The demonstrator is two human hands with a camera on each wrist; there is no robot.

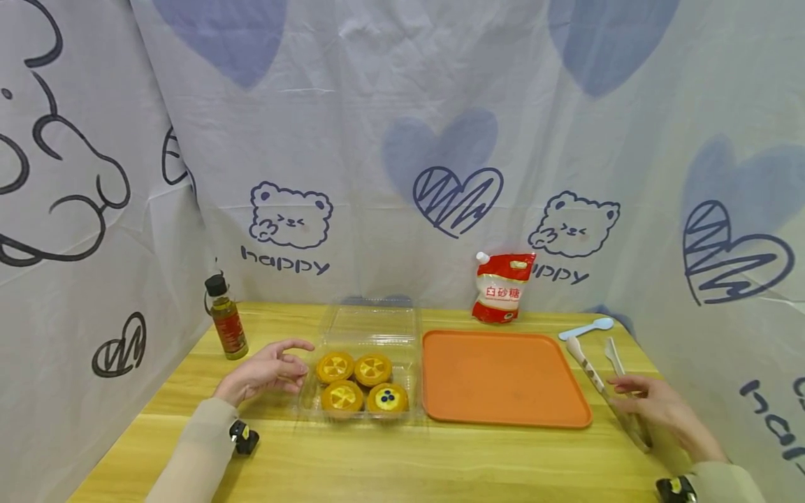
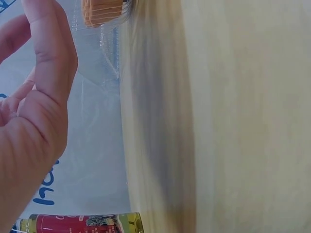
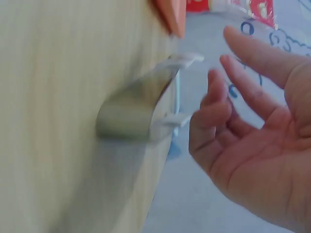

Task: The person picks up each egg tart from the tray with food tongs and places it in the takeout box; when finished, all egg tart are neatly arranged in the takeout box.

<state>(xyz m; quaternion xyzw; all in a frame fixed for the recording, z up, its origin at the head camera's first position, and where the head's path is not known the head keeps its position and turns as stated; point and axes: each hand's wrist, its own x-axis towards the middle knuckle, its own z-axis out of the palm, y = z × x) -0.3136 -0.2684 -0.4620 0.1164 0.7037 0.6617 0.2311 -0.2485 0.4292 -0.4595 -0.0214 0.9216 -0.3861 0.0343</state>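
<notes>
A clear plastic container (image 1: 411, 367) with its lid raised holds several small tarts. One tart (image 1: 388, 398) has dark blue berries on it, and the others, like this tart (image 1: 335, 367), carry yellow wedge-shaped pieces. My left hand (image 1: 270, 369) hovers at the container's left side with loosely bent fingers, holding nothing. Metal tongs (image 3: 124, 114) with pale tips lie at the table's right side. Over them is my right hand (image 1: 660, 409), its fingers partly bent; in the right wrist view it is apart from the tongs.
An orange tray (image 1: 503, 377) lies between the container and the tongs. Behind it stands a red and white sugar pouch (image 1: 501, 288). A light blue spoon (image 1: 586, 328) lies at the back right. A bottle of yellowish liquid (image 1: 228, 321) stands at the left. Printed cloth (image 1: 352, 230) surrounds the table.
</notes>
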